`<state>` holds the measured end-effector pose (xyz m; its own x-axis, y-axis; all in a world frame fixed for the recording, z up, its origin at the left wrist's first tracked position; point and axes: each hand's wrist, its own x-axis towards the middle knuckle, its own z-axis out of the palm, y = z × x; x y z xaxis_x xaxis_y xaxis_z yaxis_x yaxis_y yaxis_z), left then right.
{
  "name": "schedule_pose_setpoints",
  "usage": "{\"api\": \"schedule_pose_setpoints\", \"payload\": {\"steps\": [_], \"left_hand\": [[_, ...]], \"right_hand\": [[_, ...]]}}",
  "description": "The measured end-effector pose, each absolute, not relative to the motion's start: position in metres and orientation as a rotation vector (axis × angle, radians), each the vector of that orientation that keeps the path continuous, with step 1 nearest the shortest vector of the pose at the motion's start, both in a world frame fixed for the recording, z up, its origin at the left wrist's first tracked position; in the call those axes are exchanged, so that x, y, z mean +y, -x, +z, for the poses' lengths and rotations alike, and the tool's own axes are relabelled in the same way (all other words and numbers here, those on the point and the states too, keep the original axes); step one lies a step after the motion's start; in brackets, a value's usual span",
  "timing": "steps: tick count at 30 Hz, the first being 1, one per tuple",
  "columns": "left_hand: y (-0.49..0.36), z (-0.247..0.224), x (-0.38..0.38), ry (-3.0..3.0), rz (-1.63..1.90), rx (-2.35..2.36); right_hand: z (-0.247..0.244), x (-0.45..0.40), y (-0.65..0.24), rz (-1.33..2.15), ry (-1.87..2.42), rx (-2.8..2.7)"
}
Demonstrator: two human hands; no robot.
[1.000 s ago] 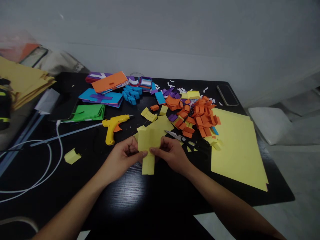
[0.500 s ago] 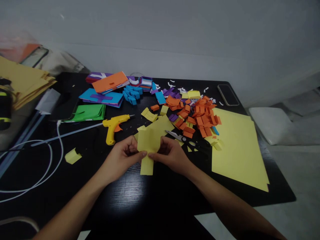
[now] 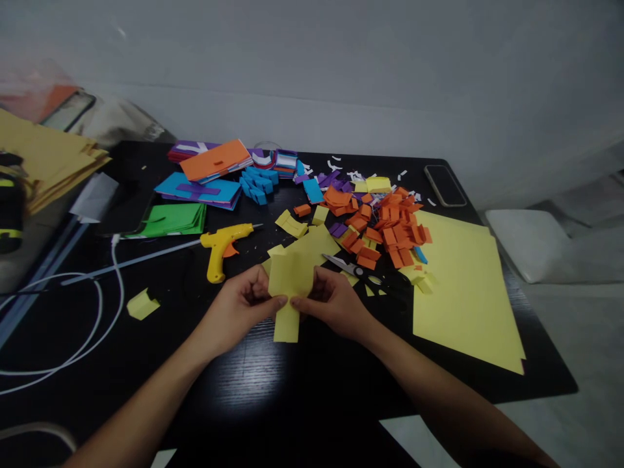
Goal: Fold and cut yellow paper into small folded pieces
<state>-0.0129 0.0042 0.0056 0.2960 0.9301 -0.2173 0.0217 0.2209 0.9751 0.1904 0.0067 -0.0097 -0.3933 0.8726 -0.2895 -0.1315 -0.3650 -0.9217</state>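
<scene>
Between both hands I hold a cross-shaped yellow paper cutout (image 3: 291, 276) upright above the table, one strip hanging down from it. My left hand (image 3: 248, 298) pinches its left side, the thumb pressed on the front and the fingers curled behind. On the right side my right hand (image 3: 336, 300) grips it the same way, its thumb tip close to the left one. Behind the cutout lie other yellow paper pieces (image 3: 319, 242). Scissors (image 3: 363, 270) with black handles rest just beyond my right hand, and a yellow glue gun (image 3: 224, 248) lies beyond my left.
Folded orange paper pieces (image 3: 397, 231) are heaped at the back right, near large yellow sheets (image 3: 463, 292) and a phone (image 3: 444, 185). Blue folded paper (image 3: 199, 188) and green paper (image 3: 170, 220) lie at the back left. A white cable (image 3: 119, 292) loops at left by a small yellow folded piece (image 3: 142, 305).
Hardly anything differs. The upper part of the yellow cutout has shifted very slightly in my fingers; both hands keep their grip and place.
</scene>
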Motion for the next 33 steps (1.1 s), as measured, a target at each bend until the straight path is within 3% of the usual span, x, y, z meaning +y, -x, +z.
{"api": "schedule_pose_setpoints", "payload": {"steps": [33], "left_hand": [[0.0098,0.0028,0.0025,-1.092,0.846,1.054]], "right_hand": [[-0.0123,0.0057,-0.1889,1.785,1.098,-1.155]]}}
